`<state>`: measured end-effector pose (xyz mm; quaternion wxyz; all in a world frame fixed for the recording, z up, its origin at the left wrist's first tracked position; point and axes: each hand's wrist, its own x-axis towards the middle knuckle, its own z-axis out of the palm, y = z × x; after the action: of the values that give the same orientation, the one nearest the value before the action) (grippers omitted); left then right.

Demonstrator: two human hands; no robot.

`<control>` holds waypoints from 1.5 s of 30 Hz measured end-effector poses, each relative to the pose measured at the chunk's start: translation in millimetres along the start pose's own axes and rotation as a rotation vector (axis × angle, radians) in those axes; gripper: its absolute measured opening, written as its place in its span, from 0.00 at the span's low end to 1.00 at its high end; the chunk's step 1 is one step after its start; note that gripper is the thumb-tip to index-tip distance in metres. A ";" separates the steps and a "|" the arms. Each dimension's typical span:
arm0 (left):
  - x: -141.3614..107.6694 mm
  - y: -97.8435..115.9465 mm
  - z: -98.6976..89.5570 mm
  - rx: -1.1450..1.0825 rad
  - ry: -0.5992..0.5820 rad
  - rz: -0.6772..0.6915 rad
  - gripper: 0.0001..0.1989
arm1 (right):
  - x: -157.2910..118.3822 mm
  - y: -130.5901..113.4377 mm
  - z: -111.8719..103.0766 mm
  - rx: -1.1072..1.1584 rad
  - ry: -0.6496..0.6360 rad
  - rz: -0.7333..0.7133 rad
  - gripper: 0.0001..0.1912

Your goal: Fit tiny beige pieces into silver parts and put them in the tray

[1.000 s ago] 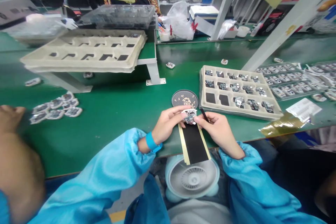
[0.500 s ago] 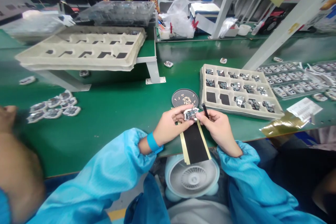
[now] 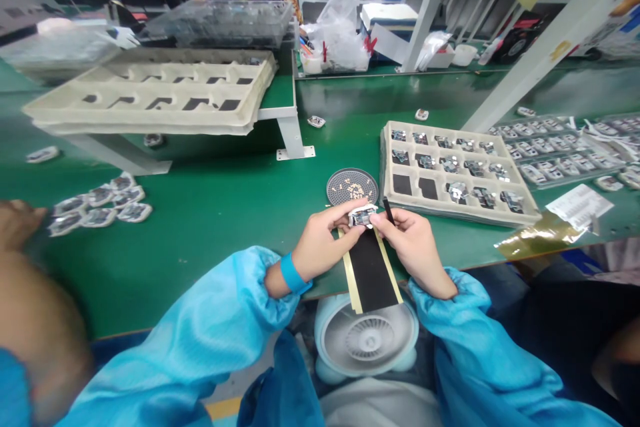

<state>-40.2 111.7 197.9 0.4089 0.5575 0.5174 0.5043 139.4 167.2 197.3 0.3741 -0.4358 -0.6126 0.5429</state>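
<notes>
Your left hand (image 3: pixel 323 242) is closed round a small white-rimmed part (image 3: pixel 363 216), thumb below and fingers behind; the part sits above the table (image 3: pixel 200 273), just in front of the round dish (image 3: pixel 334 195), with its metal insides turned up towards you; your right hand (image 3: pixel 414 241) pinches a thin black stick (image 3: pixel 389 209), which points up and away from you, and that hand's thumb tip is at the right edge of the part.

Below your hands a black strip (image 3: pixel 373 273) with pale yellow edges runs over the front edge of the table, above a light blue fan (image 3: pixel 369 340); small tan bits (image 3: pixel 356 192) are scattered in the dish; to its right stands a cream tray (image 3: pixel 420 203), its two near-left pockets showing black bottoms, the others holding metal pieces; a paper label (image 3: pixel 580 207) lies beyond it on the right.

On your left, seven similar parts (image 3: pixel 100 200) lie bunched together, near a co-worker's hand (image 3: pixel 20 223); behind them another tray (image 3: pixel 150 121) rests on a low stand (image 3: pixel 290 133).
</notes>
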 end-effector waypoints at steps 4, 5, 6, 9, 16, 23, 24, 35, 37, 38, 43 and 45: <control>-1.0 0.6 -0.2 0.013 0.024 0.010 0.22 | 0.5 0.7 2.3 0.011 0.033 -0.020 0.18; -1.0 0.8 0.1 -0.046 0.013 -0.028 0.23 | 1.0 1.4 2.8 0.028 0.040 -0.037 0.18; -0.8 0.9 0.4 -0.126 -0.004 -0.077 0.25 | 1.6 2.1 3.0 0.047 0.038 -0.054 0.19; 0.5 1.9 0.7 -0.352 -0.057 -0.195 0.28 | 3.9 3.4 3.2 0.075 0.003 -0.087 0.19; 5.4 2.8 -3.6 -0.417 -0.079 -0.216 0.25 | 8.4 1.4 2.8 0.064 -0.157 -0.081 0.15; 5.2 -7.1 1.0 -0.110 -0.016 -0.155 0.18 | 8.9 5.5 5.4 -0.011 -0.114 -0.131 0.10; 5.2 -7.7 1.9 -0.113 -0.008 -0.159 0.18 | 8.3 5.9 6.6 -0.014 -0.112 -0.130 0.10; 7.0 -4.4 0.5 0.076 0.026 -0.061 0.15 | 10.5 12.0 9.7 -0.084 -0.056 -0.249 0.12; 5.5 -6.6 -10.1 0.198 0.053 -0.010 0.14 | 8.4 12.4 1.9 -0.136 -0.033 -0.317 0.14; 5.2 -9.0 -19.4 0.249 0.090 0.007 0.15 | 6.0 12.7 -4.1 -0.156 -0.003 -0.343 0.16; 23.8 -25.5 -104.7 0.467 0.406 -0.067 0.17 | -9.1 19.3 -42.5 -0.117 0.189 -0.357 0.11; 41.5 -27.2 -141.0 0.594 0.557 -0.152 0.17 | -10.8 23.2 -51.4 0.037 0.232 -0.270 0.13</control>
<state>-185.4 147.0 199.2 0.1106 0.4536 0.7712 0.4328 193.9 175.1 181.2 0.5198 -0.4022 -0.6083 0.4450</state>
